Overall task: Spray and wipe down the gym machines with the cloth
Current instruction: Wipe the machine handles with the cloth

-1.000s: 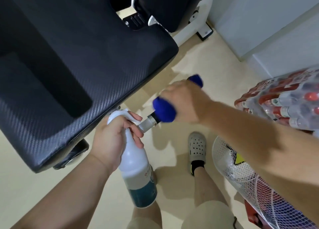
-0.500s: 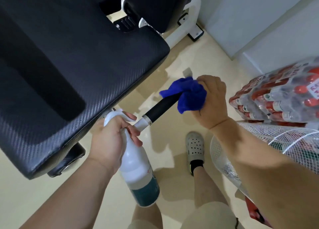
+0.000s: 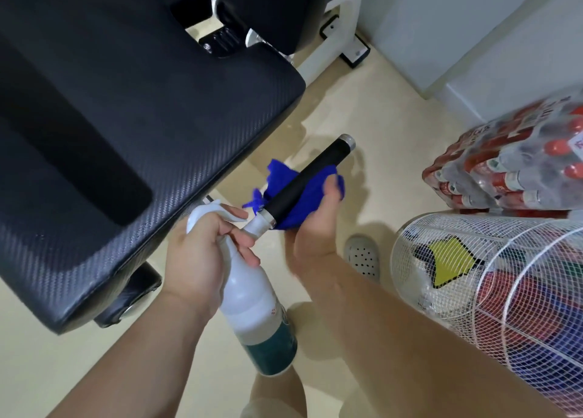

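A black handle grip (image 3: 310, 177) with a silver end cap juts out from under the black padded seat (image 3: 132, 127) of the gym machine. My right hand (image 3: 310, 225) holds a blue cloth (image 3: 303, 197) cupped under and round the lower part of the grip, thumb on the cloth. My left hand (image 3: 205, 253) grips the neck of a white spray bottle (image 3: 255, 304) with a teal band, its nozzle close to the inner end of the grip.
A white wire fan guard (image 3: 485, 279) stands close on the right. Behind it lies a shrink-wrapped pack of red-capped bottles (image 3: 511, 168). The machine's white frame foot (image 3: 350, 39) reaches toward the pale wall. My grey clog (image 3: 362, 260) is on the beige floor.
My right hand slid the blue cloth back from the outer end of the grip to its inner part, turning palm up beneath it. The silver end cap now shows. The left hand stayed put.
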